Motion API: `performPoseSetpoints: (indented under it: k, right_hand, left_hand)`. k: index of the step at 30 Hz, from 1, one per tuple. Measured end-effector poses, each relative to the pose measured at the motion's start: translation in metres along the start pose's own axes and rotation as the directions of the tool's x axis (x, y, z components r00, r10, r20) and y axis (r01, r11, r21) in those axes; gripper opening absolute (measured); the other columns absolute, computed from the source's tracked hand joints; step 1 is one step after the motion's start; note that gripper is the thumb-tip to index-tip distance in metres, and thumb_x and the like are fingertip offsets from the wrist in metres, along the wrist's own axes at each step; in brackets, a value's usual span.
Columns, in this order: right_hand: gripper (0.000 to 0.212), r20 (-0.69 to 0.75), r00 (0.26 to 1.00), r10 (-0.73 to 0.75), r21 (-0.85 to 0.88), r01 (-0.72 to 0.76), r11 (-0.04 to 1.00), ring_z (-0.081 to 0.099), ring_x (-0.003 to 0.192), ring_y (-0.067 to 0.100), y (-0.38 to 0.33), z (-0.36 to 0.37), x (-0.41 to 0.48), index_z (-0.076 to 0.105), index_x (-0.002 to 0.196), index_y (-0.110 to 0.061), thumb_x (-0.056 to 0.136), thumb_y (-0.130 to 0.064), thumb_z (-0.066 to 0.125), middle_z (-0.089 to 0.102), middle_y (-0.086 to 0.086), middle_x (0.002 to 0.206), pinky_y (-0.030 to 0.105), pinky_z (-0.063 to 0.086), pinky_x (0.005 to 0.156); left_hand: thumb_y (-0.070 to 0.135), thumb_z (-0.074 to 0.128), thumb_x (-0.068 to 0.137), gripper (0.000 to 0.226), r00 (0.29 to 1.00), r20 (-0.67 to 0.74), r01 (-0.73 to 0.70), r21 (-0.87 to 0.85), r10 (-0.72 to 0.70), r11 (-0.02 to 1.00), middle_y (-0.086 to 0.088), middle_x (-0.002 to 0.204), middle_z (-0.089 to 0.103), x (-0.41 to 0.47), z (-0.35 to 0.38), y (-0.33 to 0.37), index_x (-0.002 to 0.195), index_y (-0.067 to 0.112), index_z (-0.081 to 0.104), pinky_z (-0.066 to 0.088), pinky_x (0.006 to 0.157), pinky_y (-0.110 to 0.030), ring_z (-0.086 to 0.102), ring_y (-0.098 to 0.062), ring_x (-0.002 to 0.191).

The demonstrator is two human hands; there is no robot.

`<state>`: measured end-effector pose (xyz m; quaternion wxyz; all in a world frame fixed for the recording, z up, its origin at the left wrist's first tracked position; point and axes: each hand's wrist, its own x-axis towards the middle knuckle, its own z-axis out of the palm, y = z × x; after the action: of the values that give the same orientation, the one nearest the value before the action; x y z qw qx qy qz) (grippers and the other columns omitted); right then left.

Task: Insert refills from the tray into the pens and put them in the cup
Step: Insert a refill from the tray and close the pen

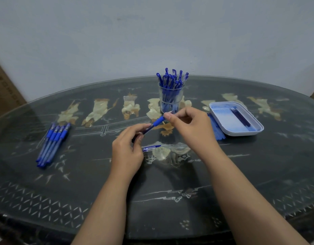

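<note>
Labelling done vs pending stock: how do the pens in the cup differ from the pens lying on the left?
The cup pens stand upright, crowded, caps up; the left pens lie flat on the table, side by side. The cup pens are many; the left pens number about five. Both sets are blue with clear barrels.

Our left hand [126, 153] gripping a blue pen [155, 124], our right hand [192, 127] pinching its far end, cup [162, 97] behind, refills [241, 117] in tray [241, 134] at right, spare pens [53, 144] at left.
</note>
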<state>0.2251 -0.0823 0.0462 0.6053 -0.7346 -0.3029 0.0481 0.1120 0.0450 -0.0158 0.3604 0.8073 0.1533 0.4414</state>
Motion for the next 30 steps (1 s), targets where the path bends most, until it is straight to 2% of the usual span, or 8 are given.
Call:
performPoseSetpoints:
  k: [2,5,8,10,15,19,26,30]
  right_hand:
    - [0.029,-0.012,1.000,0.011,-0.048,-0.012,0.999,0.055,0.063,-0.006,0.0006,-0.0001,-0.0004,0.067,0.084,-0.016,0.080,-0.044,0.075,0.066,-0.010,0.072,0.007,0.041,0.058]
    - [0.021,0.067,0.998,0.005,0.100,-0.012,0.995,0.062,0.077,-0.004,-0.0008,-0.0031,-0.0009,0.067,0.106,-0.024,0.086,-0.029,0.073,0.068,-0.005,0.090,0.008,0.047,0.064]
    - [0.007,0.058,0.998,-0.028,0.086,0.023,0.996,0.064,0.076,0.001,-0.0016,-0.0013,-0.0006,0.071,0.091,-0.022,0.085,-0.024,0.074,0.071,-0.006,0.084,0.010,0.046,0.065]
    - [0.018,0.019,1.000,-0.017,0.043,0.016,0.999,0.058,0.067,-0.002,-0.0007,0.0011,-0.0005,0.068,0.084,-0.018,0.082,-0.034,0.076,0.068,-0.007,0.077,0.010,0.043,0.062]
    - [0.016,0.072,0.997,-0.016,0.119,0.007,0.993,0.064,0.081,0.003,0.0014,-0.0006,-0.0002,0.069,0.101,-0.027,0.086,-0.026,0.073,0.069,-0.005,0.089,0.012,0.050,0.069]
    - [0.007,0.052,0.998,-0.030,0.100,0.024,0.995,0.061,0.071,0.005,0.0027,0.0010,0.0004,0.069,0.085,-0.021,0.085,-0.025,0.074,0.070,-0.002,0.080,0.013,0.047,0.064]
    - [0.007,0.074,0.997,0.007,0.197,-0.022,0.980,0.069,0.077,0.012,0.0038,0.0006,0.0018,0.071,0.095,-0.020,0.088,-0.019,0.071,0.073,0.004,0.084,0.017,0.050,0.062]
    - [0.012,0.019,0.999,0.036,0.176,-0.039,0.984,0.070,0.080,0.022,0.0069,0.0013,0.0033,0.067,0.089,-0.021,0.085,-0.029,0.074,0.073,0.006,0.086,0.030,0.057,0.069]
  left_hand:
    - [-0.016,0.056,0.086,0.051,1.000,0.001,-0.003,0.000,0.003,1.000,0.019,0.104,0.066,-0.0003,-0.0001,-0.0006,0.109,0.027,0.068,0.046,0.087,-0.011,0.064,0.000,0.098]
    - [-0.016,0.055,0.086,0.052,1.000,0.007,-0.006,-0.005,0.006,1.000,0.017,0.104,0.067,-0.0003,0.0000,-0.0016,0.109,0.029,0.068,0.047,0.087,-0.014,0.065,-0.004,0.097]
    - [-0.016,0.055,0.086,0.052,1.000,0.011,-0.006,-0.004,0.006,1.000,0.019,0.105,0.066,0.0000,0.0002,-0.0016,0.109,0.029,0.068,0.048,0.088,-0.015,0.064,-0.004,0.099]
    - [-0.016,0.055,0.086,0.052,1.000,0.015,-0.004,-0.009,0.004,1.000,0.019,0.105,0.067,-0.0001,0.0001,-0.0017,0.109,0.029,0.068,0.048,0.089,-0.017,0.064,-0.005,0.100]
    - [-0.016,0.055,0.086,0.054,1.000,0.015,-0.013,0.000,0.013,1.000,0.021,0.105,0.066,-0.0001,0.0000,-0.0006,0.110,0.031,0.066,0.049,0.089,-0.017,0.064,-0.002,0.099]
    - [-0.016,0.055,0.086,0.055,0.999,0.033,-0.014,0.006,0.014,1.000,0.021,0.106,0.066,0.0000,0.0000,0.0003,0.112,0.031,0.067,0.049,0.088,-0.016,0.063,-0.001,0.101]
    - [-0.019,0.054,0.084,0.067,0.998,0.066,-0.017,0.003,0.017,1.000,0.018,0.104,0.064,-0.0010,0.0007,0.0023,0.118,0.037,0.062,0.044,0.084,-0.007,0.062,-0.002,0.097]
    - [-0.020,0.053,0.084,0.068,0.996,0.091,-0.015,0.008,0.014,1.000,0.023,0.104,0.061,-0.0019,0.0014,0.0028,0.120,0.037,0.063,0.043,0.083,-0.005,0.060,0.001,0.095]
